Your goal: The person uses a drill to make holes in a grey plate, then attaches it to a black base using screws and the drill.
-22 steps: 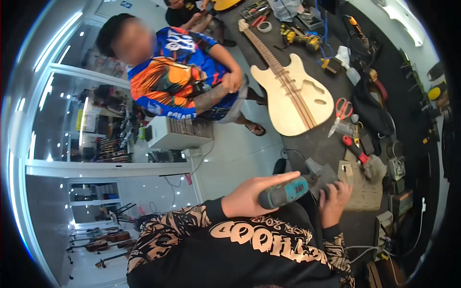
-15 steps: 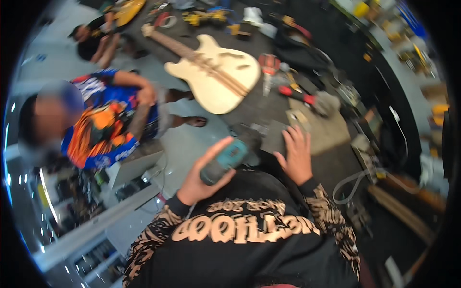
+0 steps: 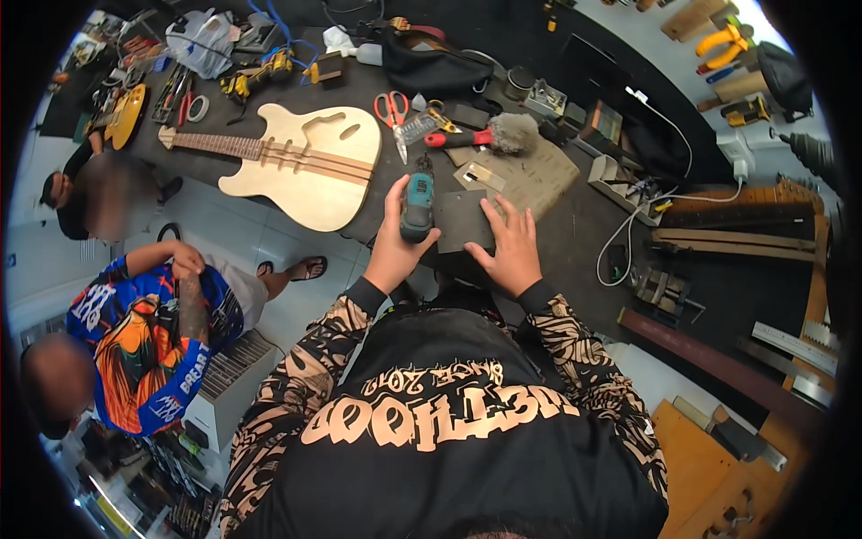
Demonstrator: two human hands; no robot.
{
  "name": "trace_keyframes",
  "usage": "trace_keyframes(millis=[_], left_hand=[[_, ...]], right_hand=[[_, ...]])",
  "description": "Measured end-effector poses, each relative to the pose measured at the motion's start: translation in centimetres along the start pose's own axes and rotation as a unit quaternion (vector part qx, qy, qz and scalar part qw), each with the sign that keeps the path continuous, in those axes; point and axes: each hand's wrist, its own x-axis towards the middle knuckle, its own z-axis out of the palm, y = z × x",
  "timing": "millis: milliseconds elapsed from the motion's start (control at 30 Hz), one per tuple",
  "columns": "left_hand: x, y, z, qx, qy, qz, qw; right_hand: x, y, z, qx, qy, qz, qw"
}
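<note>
My left hand [image 3: 388, 244] is wrapped round a teal and black cordless drill [image 3: 417, 208], its dark chuck pointing away from me over the bench's near edge. Beside it, my right hand [image 3: 510, 248] has its fingers spread, with fingertips on the right side of a dark, flat square plate [image 3: 461, 214]. That plate lies close to the drill's right side. What is under my right palm is hidden. Left of the drill lies a pale wooden electric guitar [image 3: 330, 202] with routed cavities and a brown centre stripe, neck pointing left.
Red-handled scissors [image 3: 391, 110], a red-handled brush [image 3: 510, 134] and a brown sheet [image 3: 548, 180] lie beyond my hands. A white cable [image 3: 603, 247] loops at right. One person in a blue and orange shirt [image 3: 148, 346] sits at left; another person [image 3: 85, 193] is farther back.
My view has turned, and the guitar now appears farther left. Both hands appear farther up the picture, and the drill has come closer to the dark plate. My grip on the drill stays.
</note>
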Motion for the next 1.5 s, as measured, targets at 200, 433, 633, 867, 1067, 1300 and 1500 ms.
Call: trace_keyframes(millis=[200, 433, 633, 867, 1067, 1300, 1500], left_hand=[[1.1, -1.5, 2.6, 0.211, 0.044, 0.038, 0.976], [1.3, -0.5, 3.5, 0.226, 0.086, -0.021, 0.970], [0.9, -0.6, 3.8, 0.229, 0.107, -0.053, 0.966], [1.3, -1.7, 3.4, 0.223, 0.119, -0.057, 0.966], [2.0, -1.4, 2.6, 0.227, 0.116, -0.071, 0.964], [2.9, -0.5, 1.8, 0.251, 0.109, -0.066, 0.960], [3.6, -0.4, 1.8, 0.239, 0.096, -0.070, 0.964]], right_hand=[[0.6, 1.5, 0.9, 0.156, 0.015, -0.028, 0.987], [4.5, 14.9, 6.1, 0.127, 0.112, 0.137, 0.976], [10.6, 19.5, 7.6, -0.009, 0.078, 0.072, 0.994], [11.2, 20.1, 6.3, -0.069, 0.015, 0.005, 0.998], [12.2, 20.2, 5.3, -0.088, -0.027, -0.030, 0.995], [13.7, 18.3, 5.4, -0.162, -0.061, -0.018, 0.985], [13.2, 16.8, 3.7, -0.024, -0.045, 0.037, 0.998]])
